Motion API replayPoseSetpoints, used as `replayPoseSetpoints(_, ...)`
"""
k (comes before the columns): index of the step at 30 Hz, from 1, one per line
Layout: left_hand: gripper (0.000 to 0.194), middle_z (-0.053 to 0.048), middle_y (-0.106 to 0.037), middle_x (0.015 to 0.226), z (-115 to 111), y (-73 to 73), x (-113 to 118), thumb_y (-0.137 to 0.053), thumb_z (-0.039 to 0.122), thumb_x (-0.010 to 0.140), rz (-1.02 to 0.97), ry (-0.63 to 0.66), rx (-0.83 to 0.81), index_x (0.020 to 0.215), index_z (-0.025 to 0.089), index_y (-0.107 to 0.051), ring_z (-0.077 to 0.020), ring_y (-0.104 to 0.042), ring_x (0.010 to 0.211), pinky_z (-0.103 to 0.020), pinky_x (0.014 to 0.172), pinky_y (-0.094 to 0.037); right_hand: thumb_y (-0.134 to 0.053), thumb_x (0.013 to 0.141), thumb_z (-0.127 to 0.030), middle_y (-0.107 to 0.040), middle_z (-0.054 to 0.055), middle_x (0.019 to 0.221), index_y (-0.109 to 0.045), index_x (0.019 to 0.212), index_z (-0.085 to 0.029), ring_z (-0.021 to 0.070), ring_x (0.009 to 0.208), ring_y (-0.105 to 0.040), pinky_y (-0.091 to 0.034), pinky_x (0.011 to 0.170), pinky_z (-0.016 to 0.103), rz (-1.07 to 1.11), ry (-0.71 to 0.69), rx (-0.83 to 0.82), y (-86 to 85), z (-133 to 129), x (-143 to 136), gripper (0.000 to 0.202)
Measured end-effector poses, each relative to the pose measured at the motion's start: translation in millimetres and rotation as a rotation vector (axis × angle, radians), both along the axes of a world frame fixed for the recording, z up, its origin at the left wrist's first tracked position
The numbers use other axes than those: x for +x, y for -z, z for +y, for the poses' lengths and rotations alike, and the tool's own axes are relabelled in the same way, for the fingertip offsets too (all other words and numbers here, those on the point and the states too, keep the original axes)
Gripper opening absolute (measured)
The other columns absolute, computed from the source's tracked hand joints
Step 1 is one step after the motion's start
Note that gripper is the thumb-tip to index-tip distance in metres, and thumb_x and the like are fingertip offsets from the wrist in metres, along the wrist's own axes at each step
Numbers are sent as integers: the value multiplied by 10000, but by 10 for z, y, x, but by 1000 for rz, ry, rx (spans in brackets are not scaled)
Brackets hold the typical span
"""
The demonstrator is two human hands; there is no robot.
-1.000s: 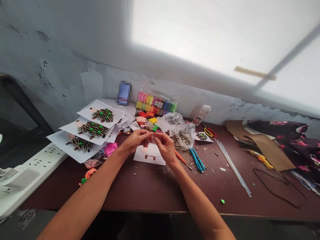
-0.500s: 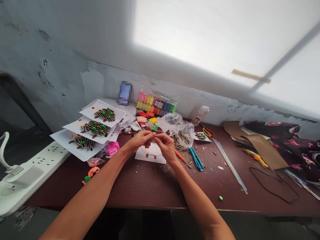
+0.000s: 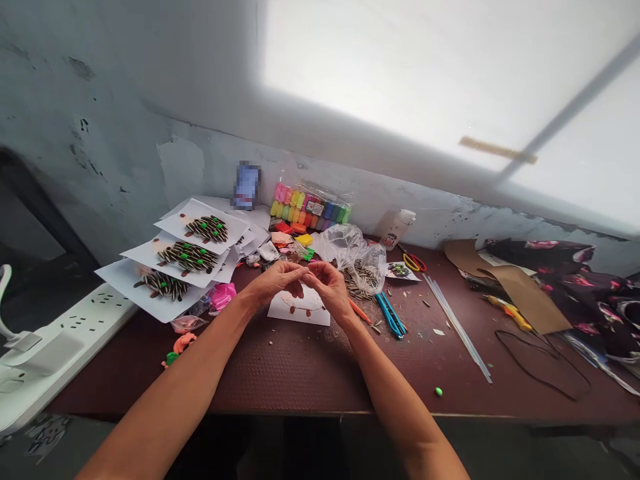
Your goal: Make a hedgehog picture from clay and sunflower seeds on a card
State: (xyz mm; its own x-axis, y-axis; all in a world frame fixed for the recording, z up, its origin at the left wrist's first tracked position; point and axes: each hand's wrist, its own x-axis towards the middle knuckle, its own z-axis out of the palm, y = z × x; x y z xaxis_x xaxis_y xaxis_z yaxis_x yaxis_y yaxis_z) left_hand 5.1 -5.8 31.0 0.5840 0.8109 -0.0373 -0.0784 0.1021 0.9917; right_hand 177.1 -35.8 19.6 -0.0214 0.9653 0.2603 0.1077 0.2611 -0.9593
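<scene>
My left hand (image 3: 280,279) and my right hand (image 3: 327,283) meet above a white card (image 3: 300,313), their fingertips pinched together. Whatever lies between the fingertips is too small to make out. Brown clay dabs and a thin outline show on the card, partly covered by my hands. Just right of my right hand, striped sunflower seeds (image 3: 363,277) spill from a clear plastic bag (image 3: 345,243). An orange tool (image 3: 359,311) and a blue utility knife (image 3: 390,315) lie beside them.
At left, cards with seed hedgehogs (image 3: 193,257) are stacked by a white power strip (image 3: 65,347). Packs of coloured clay (image 3: 310,207) lean on the wall. Rightward are a bottle (image 3: 397,230), scissors (image 3: 414,262), clear glue sticks (image 3: 457,327), a yellow glue gun (image 3: 510,312) and its cord.
My hands stay together over the card, with the fingers shifting slightly at the tips. The whole view has drifted a little; the objects on the table have not moved.
</scene>
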Motion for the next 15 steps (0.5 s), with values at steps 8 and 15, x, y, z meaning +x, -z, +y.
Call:
replayPoseSetpoints(8,778,-119,-709,622,-6,1,21,-582,883,742,19,113,-41,795,118,-719,-197,-663,574,-301,593,-497,-854,682,-573,-606,-26,723,-704,977,-211,121,635,-518,-457,601,259,-76,24,-8,-49,-20,27,490)
replayPoseSetpoints(15,760,-109,-726,691,15,-37,-34,-575,833,798,-1,43,-19,937,112,-775,-203,-681,645,-296,624,-495,-853,678,-548,-597,-29,740,-681,1004,-213,122,660,-505,-445,632,255,-53,-6,-9,6,27,40,498)
